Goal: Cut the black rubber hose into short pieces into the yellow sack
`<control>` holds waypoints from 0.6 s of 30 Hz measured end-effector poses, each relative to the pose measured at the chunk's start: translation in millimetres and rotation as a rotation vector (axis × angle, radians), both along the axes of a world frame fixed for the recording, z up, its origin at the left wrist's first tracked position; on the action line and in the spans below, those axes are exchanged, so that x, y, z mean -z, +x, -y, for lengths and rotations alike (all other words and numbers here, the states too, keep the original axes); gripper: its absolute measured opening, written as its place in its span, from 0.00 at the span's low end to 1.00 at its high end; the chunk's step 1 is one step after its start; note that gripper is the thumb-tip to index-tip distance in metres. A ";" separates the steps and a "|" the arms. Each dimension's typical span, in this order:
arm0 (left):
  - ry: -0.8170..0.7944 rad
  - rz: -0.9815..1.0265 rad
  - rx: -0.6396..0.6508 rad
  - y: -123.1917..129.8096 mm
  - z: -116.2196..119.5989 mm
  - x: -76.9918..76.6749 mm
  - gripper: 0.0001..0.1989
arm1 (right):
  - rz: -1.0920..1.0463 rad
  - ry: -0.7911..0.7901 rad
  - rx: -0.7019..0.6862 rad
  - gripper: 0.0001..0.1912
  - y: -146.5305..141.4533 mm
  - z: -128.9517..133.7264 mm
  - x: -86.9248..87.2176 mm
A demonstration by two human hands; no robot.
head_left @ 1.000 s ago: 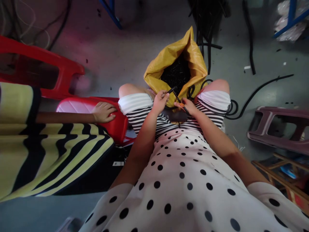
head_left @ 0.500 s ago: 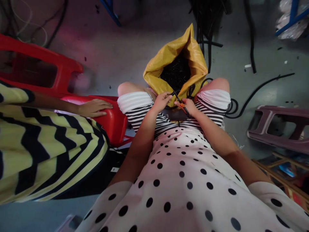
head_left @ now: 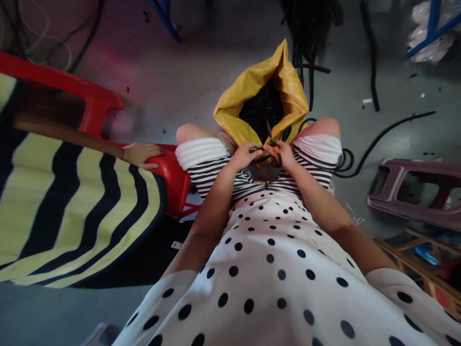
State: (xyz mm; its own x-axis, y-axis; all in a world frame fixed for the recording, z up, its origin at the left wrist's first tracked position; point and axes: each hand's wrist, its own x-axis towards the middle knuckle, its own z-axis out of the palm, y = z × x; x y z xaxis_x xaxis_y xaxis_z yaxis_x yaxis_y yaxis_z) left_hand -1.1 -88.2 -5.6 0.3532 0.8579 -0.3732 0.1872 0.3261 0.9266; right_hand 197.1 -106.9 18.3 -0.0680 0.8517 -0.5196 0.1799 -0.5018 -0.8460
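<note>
Between my knees stands a yellow sack (head_left: 236, 86), its mouth open on a heap of small black pieces (head_left: 262, 109). My right hand (head_left: 285, 154) is closed on scissors (head_left: 276, 150) with orange on the handle; the blades point toward the heap. At the near edge of the sack, my left hand (head_left: 244, 156) pinches a thin dark strand (head_left: 256, 149). The fingertips of both hands are close together. A black cable (head_left: 378, 129) runs along the floor on the right and coils beside my right knee.
On the left, a person in a striped top (head_left: 86, 192) rests a hand on a red stool (head_left: 173, 180). A mauve stool (head_left: 414, 192) stands at right. Black tubes (head_left: 311, 38) lie beyond the sack, and a wooden frame (head_left: 418, 262) is at lower right.
The scissors have turned, and their blades now point away from me over the sack. The strand in my left hand is apart from the blades. The person at left has leaned further in.
</note>
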 end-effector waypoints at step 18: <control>0.054 -0.032 -0.352 -13.6 -14.6 -0.7 0.19 | 0.253 0.006 -0.212 0.38 3.8 -1.9 -6.0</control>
State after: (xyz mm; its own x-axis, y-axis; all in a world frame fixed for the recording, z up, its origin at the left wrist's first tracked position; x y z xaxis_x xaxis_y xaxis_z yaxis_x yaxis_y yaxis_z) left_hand -14.7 -73.6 -4.9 0.0216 0.9436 -0.3303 0.1014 0.3266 0.9397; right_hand 200.9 -105.0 24.3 -0.1132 0.8356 -0.5375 0.4846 -0.4259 -0.7641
